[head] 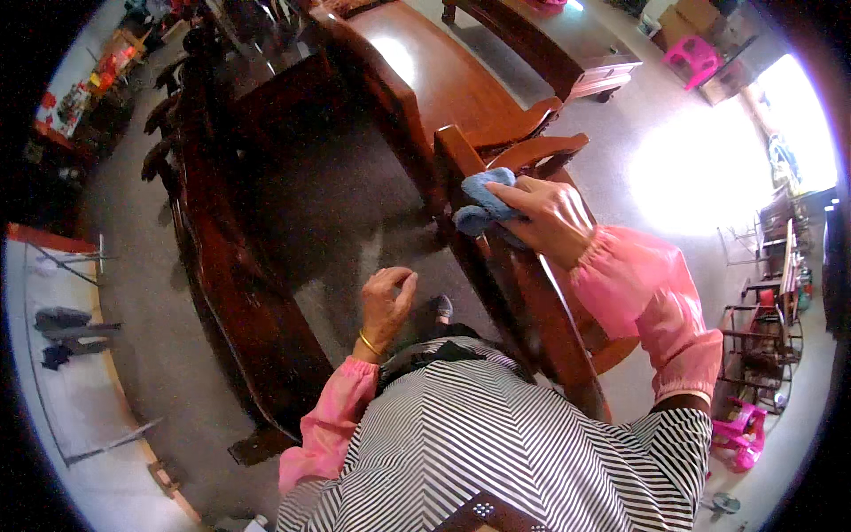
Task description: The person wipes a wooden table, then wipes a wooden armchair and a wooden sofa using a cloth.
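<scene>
My right hand (553, 211), in a pink sleeve cover, grips a folded blue cloth (490, 198). The cloth lies against the dark reddish wooden frame (459, 149) of a piece of furniture, beside a curved wooden armrest (542, 149). My left hand (387, 296), with a yellow bangle at the wrist, hangs in front of my waist over the floor. Its fingers are curled loosely, with a gap to the thumb and nothing between them. Past the frame is a polished wooden seat (439, 63) with bright glare on it.
A long dark wooden furniture piece (243, 286) runs along my left. A low wooden table with a drawer (565, 50) stands at the upper right. Pink plastic stools (693, 61) and metal racks (758, 332) are farther right. Metal bars (113, 442) lie at the left.
</scene>
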Demonstrator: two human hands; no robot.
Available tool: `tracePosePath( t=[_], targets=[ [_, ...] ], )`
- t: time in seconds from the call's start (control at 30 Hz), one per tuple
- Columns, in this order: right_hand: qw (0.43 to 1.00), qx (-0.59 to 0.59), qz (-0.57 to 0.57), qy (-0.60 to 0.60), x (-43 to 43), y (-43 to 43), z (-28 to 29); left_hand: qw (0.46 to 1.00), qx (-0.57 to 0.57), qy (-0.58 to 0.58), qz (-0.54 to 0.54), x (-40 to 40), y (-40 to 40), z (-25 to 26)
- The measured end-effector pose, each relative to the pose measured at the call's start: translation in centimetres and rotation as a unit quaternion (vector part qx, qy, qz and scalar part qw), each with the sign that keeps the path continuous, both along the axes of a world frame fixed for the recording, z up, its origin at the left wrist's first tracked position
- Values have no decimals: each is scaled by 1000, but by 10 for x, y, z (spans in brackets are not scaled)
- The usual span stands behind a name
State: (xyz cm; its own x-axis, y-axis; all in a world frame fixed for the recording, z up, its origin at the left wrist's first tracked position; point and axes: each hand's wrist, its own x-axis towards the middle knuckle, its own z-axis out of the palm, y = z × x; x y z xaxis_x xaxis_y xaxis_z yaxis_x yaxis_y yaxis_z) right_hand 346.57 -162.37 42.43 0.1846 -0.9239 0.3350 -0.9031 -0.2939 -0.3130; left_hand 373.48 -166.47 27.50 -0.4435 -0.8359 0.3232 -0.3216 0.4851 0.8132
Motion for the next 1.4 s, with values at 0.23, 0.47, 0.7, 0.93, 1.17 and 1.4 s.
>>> tracePosePath(
  t=[0.23,0.47,0.7,0.93,1.17,1.4],
  targets=[
    [1000,-25,-2,0,5,-17,-20,996,85,-10,19,1,-10,31],
    [998,-43,-36,24,16,-11,-13,996,87,-7,-21,-18,-58,29],
    [996,14,-75,46,17,-1,-3,998,-13,-14,-60,-29,-139,30],
    [985,90,-106,100,2,10,-5,998,21,-32,-41,-20,-202,14],
    [979,79,-129,134,-11,10,-14,995,-39,-9,-88,-65,-222,30],
    [970,82,-159,162,-8,10,-13,974,-182,12,-137,-125,-231,67]
  ],
)
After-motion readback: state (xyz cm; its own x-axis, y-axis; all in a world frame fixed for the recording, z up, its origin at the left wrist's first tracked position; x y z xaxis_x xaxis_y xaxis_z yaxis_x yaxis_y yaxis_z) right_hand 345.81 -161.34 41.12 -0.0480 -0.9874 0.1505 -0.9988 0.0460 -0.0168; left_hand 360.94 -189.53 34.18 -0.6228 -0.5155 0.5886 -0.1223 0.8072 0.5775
